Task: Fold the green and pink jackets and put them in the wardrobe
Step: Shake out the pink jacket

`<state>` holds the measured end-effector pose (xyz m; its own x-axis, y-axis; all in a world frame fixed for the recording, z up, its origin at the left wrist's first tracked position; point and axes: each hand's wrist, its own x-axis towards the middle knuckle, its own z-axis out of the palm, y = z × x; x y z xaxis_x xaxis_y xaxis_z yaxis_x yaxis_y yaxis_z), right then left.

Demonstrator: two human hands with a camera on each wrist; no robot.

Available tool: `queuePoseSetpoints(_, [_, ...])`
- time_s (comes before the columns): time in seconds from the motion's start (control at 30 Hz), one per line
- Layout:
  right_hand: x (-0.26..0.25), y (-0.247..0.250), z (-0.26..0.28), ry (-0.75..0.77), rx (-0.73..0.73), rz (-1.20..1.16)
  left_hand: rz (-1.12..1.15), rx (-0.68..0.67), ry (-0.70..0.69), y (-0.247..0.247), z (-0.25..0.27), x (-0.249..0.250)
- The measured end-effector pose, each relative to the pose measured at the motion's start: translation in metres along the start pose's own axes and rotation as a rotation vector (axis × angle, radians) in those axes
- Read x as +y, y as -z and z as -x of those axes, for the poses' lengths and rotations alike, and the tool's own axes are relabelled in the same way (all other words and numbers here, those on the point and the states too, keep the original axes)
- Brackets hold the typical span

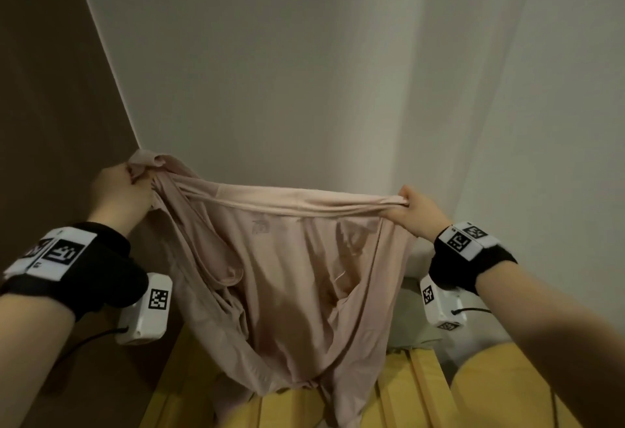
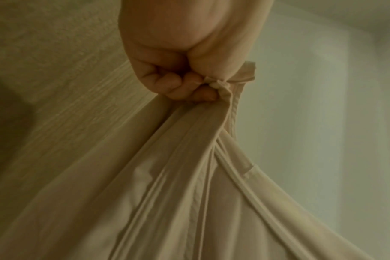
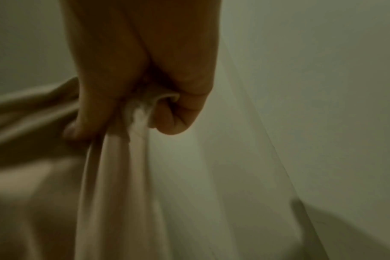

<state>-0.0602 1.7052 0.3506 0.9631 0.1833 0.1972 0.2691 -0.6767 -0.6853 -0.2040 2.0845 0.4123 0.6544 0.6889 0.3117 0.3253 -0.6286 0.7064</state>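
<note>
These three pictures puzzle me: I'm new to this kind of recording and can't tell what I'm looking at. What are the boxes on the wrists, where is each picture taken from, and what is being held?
No machine here: a person works with bare hands. The large picture comes from a camera on the person's head, looking forward and down. The white boxes strapped under each wrist are cameras too; they give the other two pictures, each looking along a hand at its fingers.

The left hand and the right hand each grip an upper corner of the pink jacket, holding it spread in the air before a pale wall. The left wrist view shows fingers curled round bunched cloth; the right wrist view shows the same, more blurred. Below the jacket lies a yellow surface, which the hanging hem seems to reach. No green jacket can be made out for certain.
</note>
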Motion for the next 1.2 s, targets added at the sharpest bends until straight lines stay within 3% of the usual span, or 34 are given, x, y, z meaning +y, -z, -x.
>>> queuePoseSetpoints(0.17, [-0.025, 0.003, 0.000, 0.161, -0.117, 0.120, 0.096, -0.112, -0.103, -0.014, 0.013, 0.008])
queuePoseSetpoints(0.33, [-0.059, -0.014, 0.008, 0.288, -0.197, 0.013, 0.076, -0.332, -0.238, -0.035, 0.044, 0.030])
queuePoseSetpoints(0.47, [-0.088, -0.035, 0.023, 0.384, -0.364, -0.172, 0.165, -0.571, -0.343, -0.060, 0.068, 0.048])
queuePoseSetpoints(0.57, [-0.105, -0.045, 0.032, 0.418, -0.373, -0.297, 0.130, -0.687, -0.442, -0.076, 0.087, 0.059])
queuePoseSetpoints(0.73, [-0.109, -0.053, 0.042, 0.381, -0.243, -0.492, 0.144, -0.523, -0.481, -0.086, 0.091, 0.061])
queuePoseSetpoints(0.87, [-0.093, -0.063, 0.052, 0.290, -0.313, -0.559, 0.220, -0.335, -0.502, -0.077, 0.085, 0.073])
queuePoseSetpoints(0.93, [-0.083, -0.076, 0.058, 0.275, -0.367, -0.473, 0.289, -0.249, -0.475, -0.071, 0.082, 0.081])
queuePoseSetpoints(1.07, [-0.063, -0.107, 0.064, 0.239, -0.339, -0.087, 0.436, -0.189, -0.446, -0.057, 0.073, 0.095])
queuePoseSetpoints(1.2, [-0.038, -0.127, 0.075, 0.173, -0.560, -0.020, 0.568, -0.120, -0.448, -0.037, 0.064, 0.098])
